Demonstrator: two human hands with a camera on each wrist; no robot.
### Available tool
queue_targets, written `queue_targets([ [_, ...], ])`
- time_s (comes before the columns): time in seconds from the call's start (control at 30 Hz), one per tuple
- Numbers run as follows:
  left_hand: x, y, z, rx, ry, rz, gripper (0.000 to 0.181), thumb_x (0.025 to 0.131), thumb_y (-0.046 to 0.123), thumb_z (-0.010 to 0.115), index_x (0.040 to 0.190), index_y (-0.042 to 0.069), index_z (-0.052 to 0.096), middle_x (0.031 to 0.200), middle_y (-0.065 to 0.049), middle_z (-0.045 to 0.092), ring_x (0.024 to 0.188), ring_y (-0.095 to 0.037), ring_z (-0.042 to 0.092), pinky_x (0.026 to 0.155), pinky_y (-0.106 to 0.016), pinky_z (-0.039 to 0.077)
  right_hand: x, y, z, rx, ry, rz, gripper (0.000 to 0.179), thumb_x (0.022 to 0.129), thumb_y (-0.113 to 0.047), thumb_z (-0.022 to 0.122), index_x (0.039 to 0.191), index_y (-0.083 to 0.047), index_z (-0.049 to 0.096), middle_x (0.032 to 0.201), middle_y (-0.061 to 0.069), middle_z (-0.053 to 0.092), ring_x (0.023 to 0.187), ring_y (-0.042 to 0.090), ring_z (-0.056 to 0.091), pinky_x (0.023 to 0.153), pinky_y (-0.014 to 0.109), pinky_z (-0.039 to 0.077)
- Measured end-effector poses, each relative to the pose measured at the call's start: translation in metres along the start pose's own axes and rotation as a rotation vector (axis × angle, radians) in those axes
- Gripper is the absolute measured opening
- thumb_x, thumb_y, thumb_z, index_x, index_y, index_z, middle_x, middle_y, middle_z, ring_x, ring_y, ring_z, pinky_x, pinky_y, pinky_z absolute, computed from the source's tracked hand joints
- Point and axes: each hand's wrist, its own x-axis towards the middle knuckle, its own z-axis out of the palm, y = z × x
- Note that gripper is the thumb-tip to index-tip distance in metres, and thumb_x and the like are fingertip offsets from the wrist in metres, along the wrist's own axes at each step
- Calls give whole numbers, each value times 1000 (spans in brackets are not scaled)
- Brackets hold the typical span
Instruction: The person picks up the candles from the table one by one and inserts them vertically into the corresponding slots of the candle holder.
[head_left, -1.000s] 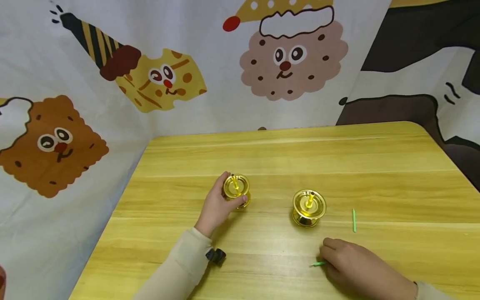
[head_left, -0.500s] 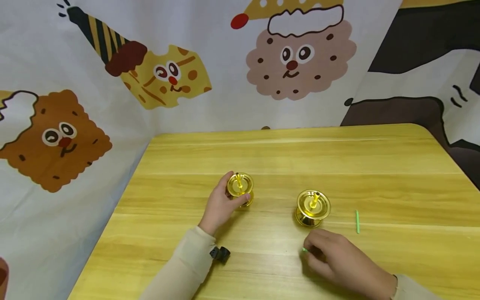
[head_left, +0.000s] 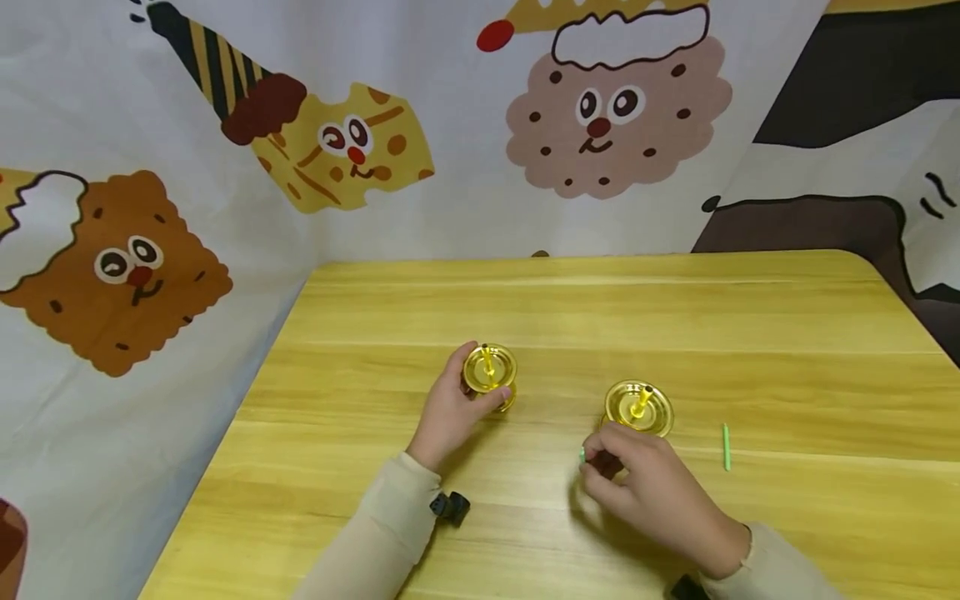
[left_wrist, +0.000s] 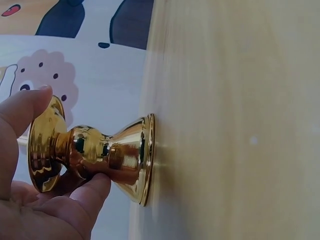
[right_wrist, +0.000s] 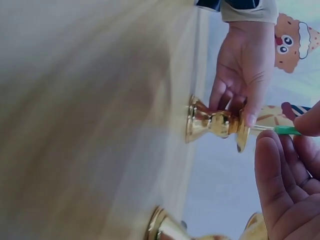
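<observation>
My left hand [head_left: 450,417] grips a shiny gold candle holder [left_wrist: 90,145] around its stem and dish, thumb at the dish rim. This holder stands upright on the table, a thin yellow tube rising from its dish. Between thumb and fingertips my right hand [head_left: 652,483] pinches a small green candle [right_wrist: 286,130], mostly covered by the fingers in the head view. A second gold candle holder [head_left: 626,410] stands just behind the right hand, which hides its lower part. Another green candle [head_left: 726,448] lies to the right of it.
A wood-grain table [head_left: 585,308] carries everything. Behind and to the left hangs a white cloth [head_left: 457,217] printed with cartoon biscuits and cheese. A black wrist device [head_left: 450,507] sits at the left sleeve.
My right hand has moved left and away from me with the green candle, to in front of the second holder. My left hand keeps its grip. The head view has shifted slightly.
</observation>
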Motion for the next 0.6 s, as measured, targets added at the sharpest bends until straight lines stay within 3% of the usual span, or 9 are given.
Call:
queue_targets([
  [0.6, 1, -1, -4, 4, -13, 22, 84, 85, 16, 82, 153, 5, 34, 138, -13, 56, 126, -25, 56, 107, -39, 46, 39, -9, 26, 56, 19, 84, 29, 78, 7, 71, 80, -20, 62, 81, -13, 62, 70, -1, 62, 60, 19, 56],
])
